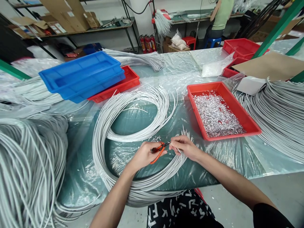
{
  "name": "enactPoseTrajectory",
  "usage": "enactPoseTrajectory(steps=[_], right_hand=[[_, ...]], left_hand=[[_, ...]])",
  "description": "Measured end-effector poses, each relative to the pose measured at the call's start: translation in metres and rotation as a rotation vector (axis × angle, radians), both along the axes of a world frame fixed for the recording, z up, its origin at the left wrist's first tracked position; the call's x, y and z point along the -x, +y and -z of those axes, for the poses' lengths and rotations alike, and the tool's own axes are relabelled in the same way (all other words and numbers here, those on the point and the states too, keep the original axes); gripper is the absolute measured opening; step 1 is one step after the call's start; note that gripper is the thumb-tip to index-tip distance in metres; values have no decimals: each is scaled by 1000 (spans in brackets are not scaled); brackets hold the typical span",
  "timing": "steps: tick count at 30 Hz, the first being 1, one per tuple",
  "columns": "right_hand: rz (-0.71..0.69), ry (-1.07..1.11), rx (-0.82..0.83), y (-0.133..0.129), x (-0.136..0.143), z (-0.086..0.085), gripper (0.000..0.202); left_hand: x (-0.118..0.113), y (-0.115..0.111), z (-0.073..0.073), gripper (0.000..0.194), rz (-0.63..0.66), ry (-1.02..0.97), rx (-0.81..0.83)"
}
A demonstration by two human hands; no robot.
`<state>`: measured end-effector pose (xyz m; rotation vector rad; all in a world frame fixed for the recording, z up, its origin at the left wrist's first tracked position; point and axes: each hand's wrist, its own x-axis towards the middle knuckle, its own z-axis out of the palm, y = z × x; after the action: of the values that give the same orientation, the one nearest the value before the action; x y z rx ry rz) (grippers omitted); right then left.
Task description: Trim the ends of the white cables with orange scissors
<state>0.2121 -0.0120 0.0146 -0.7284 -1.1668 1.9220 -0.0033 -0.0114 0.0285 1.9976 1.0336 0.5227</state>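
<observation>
My left hand (144, 155) is wrapped round orange-handled pliers (157, 152), whose dark jaws point right. The jaw tips meet the fingertips of my right hand (184, 146), pinched at a wire end too small to make out. Under my right hand lie the ends of a bundle of grey-white cables (163, 175), which curves round in a large coil on the green, plastic-covered table (80, 161). A looser ring of white cables (135, 136) rests on the coil's upper part. Small scraps lie just behind the pliers.
A red tray (254, 129) of small metallic pieces stands right of my hands. Blue trays (83, 74) sit over a red tray (133, 76) at the back left. Cable heaps lie at far left (30, 164) and right (285, 110). A person (222, 15) is in the background.
</observation>
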Motion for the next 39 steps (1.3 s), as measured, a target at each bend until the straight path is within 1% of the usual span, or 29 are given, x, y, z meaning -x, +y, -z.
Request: enactPoseTrajectory(steps=[2,3,5,6,8,10,11,13,14,16,19,23,25,26,29,31,33,36,39], right_hand=[[104,-29,-40,-1,2,2,30],[135,-34,-54,-2,3,2,29],[193,-56,-111,-4,4,1,29],[237,-95,-173,-5,4,1,29],[365,-249,-379,-7,5,-2,29],[495,-440,-613,-10,5,-4,29],[540,-512,-699,-11,5,-4,30],[555,-571,-771,-12,5,-4,29],[527,-566,-762,-12,4,-4,28],[421,-502,-673,-11,3,-3,28],[197,-299,-414,-8,1,0,35],[-123,82,6,-2,1,5,44],[-190,203,140,-1,1,6,45],[-198,232,171,0,1,6,45],[-151,257,184,-1,2,4,42],[-96,218,161,-2,4,2,39],[-50,139,111,-3,6,1,36],[-24,7,2,-6,8,1,37],[-17,-76,-74,-7,9,2,38]], left_hand=[[-1,-1,0,37,-8,-12,30],[-2,-1,1,36,-11,-30,72],[-4,-3,1,35,-22,-82,206],[-6,-4,1,35,-33,-109,277],[-9,-6,1,35,-66,-142,372],[-12,-7,1,36,-94,-148,403],[-12,-7,1,37,-103,-152,410],[-13,-7,1,39,-114,-164,420],[-13,-7,1,39,-117,-169,411],[-12,-6,1,39,-113,-164,353],[-9,-4,1,38,-77,-111,205],[-6,-2,1,40,-34,-74,56],[-5,-1,-1,41,-30,-77,26],[-4,-1,-3,40,-28,-79,23],[-3,-2,-7,37,-37,-113,55],[-4,-4,-8,32,-86,-179,101],[-4,-5,-5,29,-172,-273,137],[-7,-7,0,31,-281,-405,149],[-9,-8,3,30,-302,-446,144]])
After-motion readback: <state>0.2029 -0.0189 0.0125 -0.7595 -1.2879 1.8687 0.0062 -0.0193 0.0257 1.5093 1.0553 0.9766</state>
